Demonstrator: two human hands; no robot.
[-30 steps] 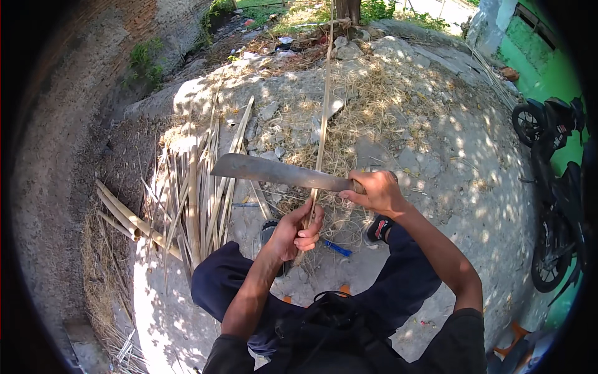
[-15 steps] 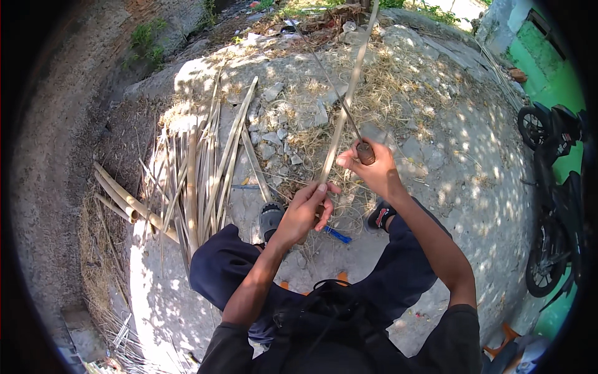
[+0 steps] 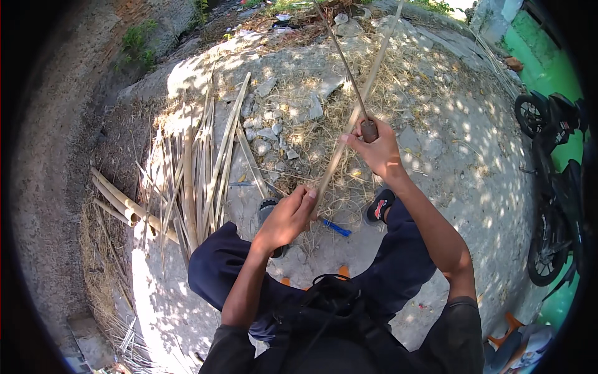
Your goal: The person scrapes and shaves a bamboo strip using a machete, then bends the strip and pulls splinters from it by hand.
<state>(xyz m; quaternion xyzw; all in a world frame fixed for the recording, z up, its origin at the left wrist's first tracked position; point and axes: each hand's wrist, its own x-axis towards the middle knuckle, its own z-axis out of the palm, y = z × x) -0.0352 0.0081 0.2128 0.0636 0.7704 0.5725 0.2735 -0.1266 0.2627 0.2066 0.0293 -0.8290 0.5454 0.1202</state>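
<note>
- Head view, L hand [image 3: 288,218]: fingers curled, thumb pressed on top, pinching bamboo strip [image 3: 373,73] nr its lower end. Strip slants up & right from there, past R hand's thumb, far end well beyond both hands.
- Head view, R hand [image 3: 381,151]: wrapped round wooden handle of machete [image 3: 347,68], thumb stretched toward strip & apparently resting on it. Blade points away, up-left of this hand, seen nearly edge-on; it crosses strip just beyond the grip. Can't tell if blade & strip touch.
- Head view, nearby: split bamboo pile [image 3: 227,137] left of L hand, thicker bamboo poles [image 3: 140,212] farther left; blue item [image 3: 336,227] just right of & below L hand; pale shavings [image 3: 395,81] beyond R hand.
- Tips (my judgement): keep L pinch firm so thin strip can't twist; keep L fingers well below blade's path; R thumb flat on strip, clear of edge, for steadying; shallow blade angle, light pressure, since strip prob. flexes along its long free end.
</note>
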